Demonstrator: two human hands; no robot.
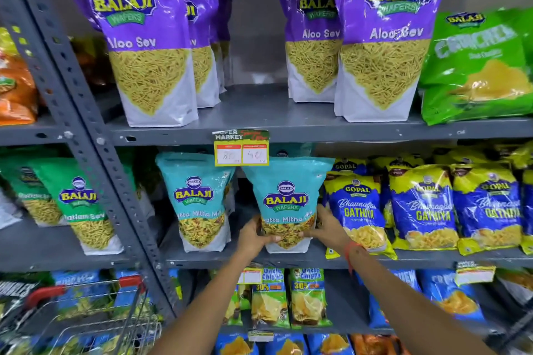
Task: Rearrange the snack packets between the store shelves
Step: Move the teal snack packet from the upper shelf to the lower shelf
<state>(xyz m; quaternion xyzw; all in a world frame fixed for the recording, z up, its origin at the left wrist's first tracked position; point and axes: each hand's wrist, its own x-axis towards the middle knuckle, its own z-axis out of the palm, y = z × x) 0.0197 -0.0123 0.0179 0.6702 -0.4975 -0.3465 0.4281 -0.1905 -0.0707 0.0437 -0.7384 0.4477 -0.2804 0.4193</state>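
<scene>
Two hands [253, 235] [328, 228] grip one teal packet [285, 196].

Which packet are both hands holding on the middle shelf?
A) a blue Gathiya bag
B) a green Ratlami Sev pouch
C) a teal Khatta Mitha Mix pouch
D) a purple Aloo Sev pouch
C: the left hand and right hand clasp the lower sides of the teal plastic Balaji Khatta Mitha Mix pouch.

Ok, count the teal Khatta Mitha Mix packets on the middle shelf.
2. One stands alone left of the price tag; the other is gripped low down by the left hand and right hand. More may be hidden behind them.
</scene>
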